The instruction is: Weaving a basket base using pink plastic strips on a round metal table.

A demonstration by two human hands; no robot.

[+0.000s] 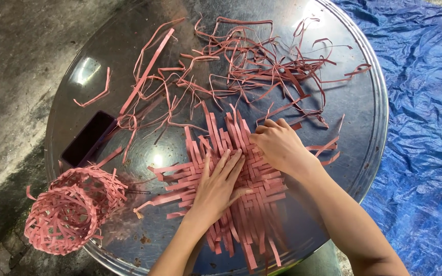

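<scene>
A flat woven mat of pink strips [241, 189] lies on a big round metal tray [369, 148]. My left hand [220, 184] rests flat on the middle of the mat, fingers spread and pointing away from me. My right hand [281, 145] sits at the mat's far right edge, fingers curled on the ends of the strips there. Loose ends of the strips stick out on all sides of the weave.
A tangle of loose pink strips [251, 61] covers the far half of the tray. A finished pink woven basket [70, 209] lies on its side at the tray's near left edge. A dark phone [88, 139] lies beside it. Blue tarpaulin [425, 128] spreads to the right, concrete floor to the left.
</scene>
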